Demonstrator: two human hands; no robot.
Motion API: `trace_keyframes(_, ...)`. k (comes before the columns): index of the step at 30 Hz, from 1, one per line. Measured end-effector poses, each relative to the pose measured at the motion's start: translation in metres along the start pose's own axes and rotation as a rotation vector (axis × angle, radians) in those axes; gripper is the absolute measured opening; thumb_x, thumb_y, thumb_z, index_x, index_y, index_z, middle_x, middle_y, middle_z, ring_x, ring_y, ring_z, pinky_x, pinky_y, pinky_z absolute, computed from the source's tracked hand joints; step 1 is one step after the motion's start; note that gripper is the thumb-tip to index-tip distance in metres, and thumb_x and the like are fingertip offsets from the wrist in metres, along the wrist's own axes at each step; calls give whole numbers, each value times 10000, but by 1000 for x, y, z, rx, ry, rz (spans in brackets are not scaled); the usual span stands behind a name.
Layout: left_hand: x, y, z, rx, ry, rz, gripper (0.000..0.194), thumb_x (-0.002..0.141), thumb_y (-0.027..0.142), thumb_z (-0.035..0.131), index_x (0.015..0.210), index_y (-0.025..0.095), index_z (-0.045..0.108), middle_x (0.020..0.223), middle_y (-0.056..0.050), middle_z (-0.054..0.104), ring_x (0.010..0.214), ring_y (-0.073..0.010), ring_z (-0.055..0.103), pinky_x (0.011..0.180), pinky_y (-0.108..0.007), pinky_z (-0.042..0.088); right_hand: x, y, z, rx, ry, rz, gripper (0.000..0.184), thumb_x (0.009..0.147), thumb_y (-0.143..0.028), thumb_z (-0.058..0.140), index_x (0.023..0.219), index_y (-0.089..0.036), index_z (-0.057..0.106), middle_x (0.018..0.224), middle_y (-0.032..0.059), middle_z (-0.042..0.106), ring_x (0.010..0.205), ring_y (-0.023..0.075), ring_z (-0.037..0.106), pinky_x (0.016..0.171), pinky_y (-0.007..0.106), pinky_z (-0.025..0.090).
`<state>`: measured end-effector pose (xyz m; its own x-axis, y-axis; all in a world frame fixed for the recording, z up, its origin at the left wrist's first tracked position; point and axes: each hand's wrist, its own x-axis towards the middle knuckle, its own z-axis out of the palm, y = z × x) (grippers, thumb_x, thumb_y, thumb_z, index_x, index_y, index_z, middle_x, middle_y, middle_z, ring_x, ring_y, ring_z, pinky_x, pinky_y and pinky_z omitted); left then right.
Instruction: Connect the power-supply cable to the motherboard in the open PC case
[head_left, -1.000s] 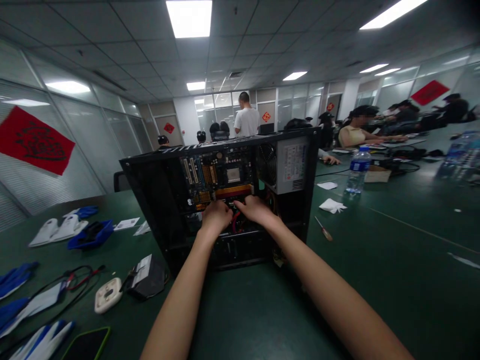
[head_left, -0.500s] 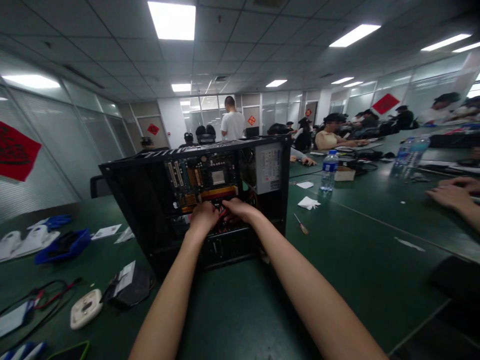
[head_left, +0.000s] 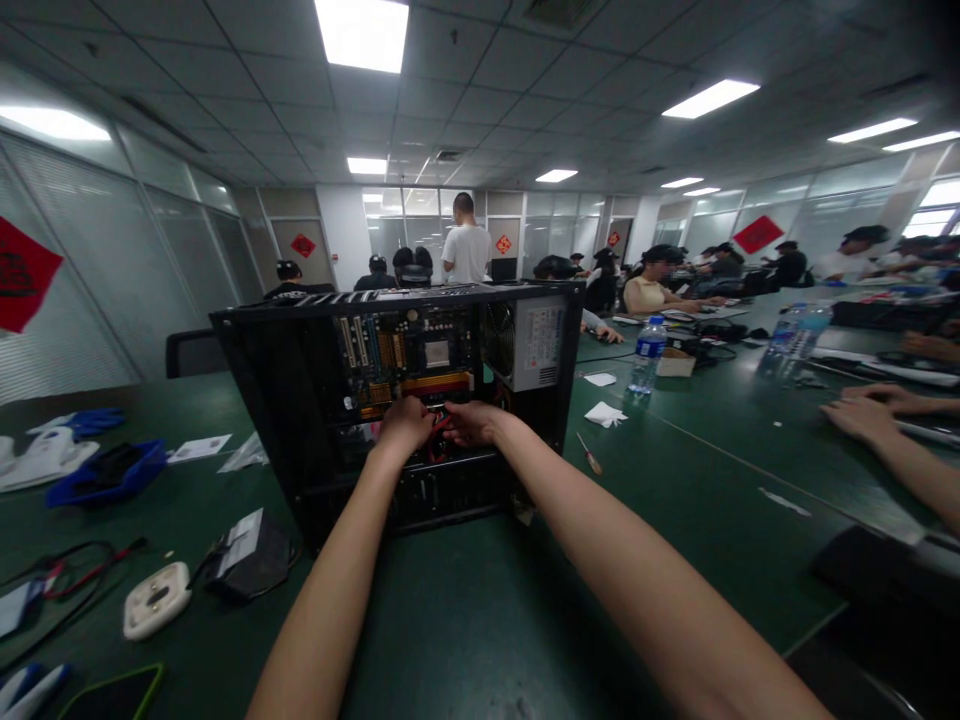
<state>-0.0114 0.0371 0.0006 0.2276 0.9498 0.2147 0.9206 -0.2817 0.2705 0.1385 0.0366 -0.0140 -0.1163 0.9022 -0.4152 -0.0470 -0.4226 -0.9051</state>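
Observation:
An open black computer case (head_left: 251,400) stands on the green table with its inside facing me. Inside it are a motherboard (head_left: 375,350), orange-and-red memory slots (head_left: 439,384) and a silver power supply (head_left: 538,345) at the upper right. Both hands reach into the lower middle of the case. My left hand (head_left: 405,425) is closed, its fingertips at a bundle of red and black cables (head_left: 437,445). Beside it, my right hand (head_left: 474,424) pinches the same cables with thumb and forefinger. The cable ends and whatever they meet are hidden.
On the left lie a blue tray (head_left: 109,475), a black box-shaped part (head_left: 251,560), a cream-coloured piece (head_left: 157,600) and a green-edged phone (head_left: 112,695). To the right are a screwdriver (head_left: 590,455), crumpled tissue (head_left: 604,414) and a water bottle (head_left: 647,355). A co-worker's hands (head_left: 862,412) rest farther right.
The view has shifted slightly. Both hands stay at the cables; my right fingers have turned a little, and more of the red cable shows between the hands.

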Motion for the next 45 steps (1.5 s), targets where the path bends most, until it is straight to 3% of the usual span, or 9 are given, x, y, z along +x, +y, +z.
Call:
trace_keyframes(19, -6, -3, 5, -49, 18, -43, 297, 890, 404, 557, 946, 217, 781, 1024, -148, 769, 969, -286, 718, 771, -324, 525, 7, 0, 0, 35, -60, 27, 343, 1074, -345, 390, 802, -171, 508, 621, -27, 546, 506, 92, 561, 486, 182, 449)
trace_keyframes(26, -6, -6, 8, -73, 5, 36, 303, 915, 339, 519, 911, 184, 780, 1013, -157, 768, 947, -257, 717, 779, -298, 513, 7, 0, -1, 29, -63, 43, 380, 1073, -357, 377, 780, -165, 524, 608, -20, 548, 521, 102, 554, 518, 201, 458)
trace_keyframes(45, -23, 3, 2, -84, -1, 37, 350, 955, 316, 470, 1022, 125, 756, 1082, -208, 746, 1007, -269, 713, 837, -306, 518, 2, -1, 6, 99, -69, 59, 427, 1084, -331, 301, 776, -150, 536, 623, 17, 552, 539, 115, 539, 518, 191, 463)
